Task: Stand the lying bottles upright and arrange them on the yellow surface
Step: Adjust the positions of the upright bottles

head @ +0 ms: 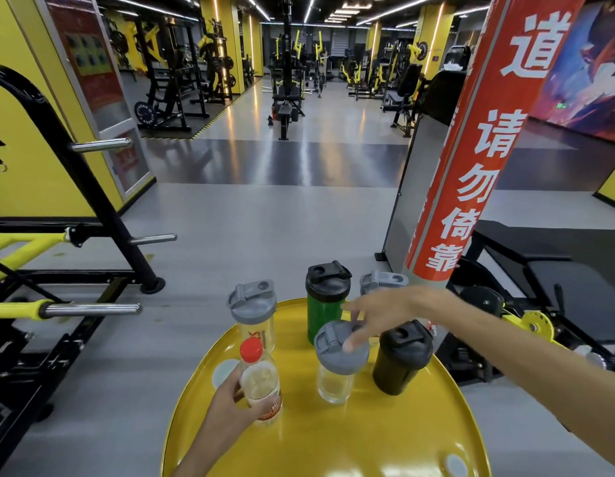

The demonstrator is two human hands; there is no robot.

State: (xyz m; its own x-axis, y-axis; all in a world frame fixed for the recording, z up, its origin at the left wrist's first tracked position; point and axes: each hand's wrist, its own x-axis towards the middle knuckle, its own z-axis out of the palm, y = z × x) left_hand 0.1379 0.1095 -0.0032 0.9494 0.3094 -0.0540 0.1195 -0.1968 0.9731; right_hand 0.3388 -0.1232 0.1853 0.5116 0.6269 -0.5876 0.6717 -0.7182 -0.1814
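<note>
On the round yellow surface (333, 438) several bottles stand upright. My left hand (232, 404) grips a clear bottle with a red cap (259, 380) at the front left, held upright on the surface. My right hand (378, 313) hovers with fingers spread above a clear shaker with a grey lid (337, 370); one fingertip touches its lid. A black shaker (400, 359) stands to its right. Behind are a green shaker with a black lid (325, 301), a clear grey-lidded shaker (254, 315) at the back left, and another grey-lidded one (383, 280) partly hidden by my hand.
A red and white padded pillar (471, 187) rises just behind the surface on the right. A black and yellow weight rack (79, 270) with chrome pegs stands to the left. Grey gym floor (264, 218) stretches ahead with machines far back.
</note>
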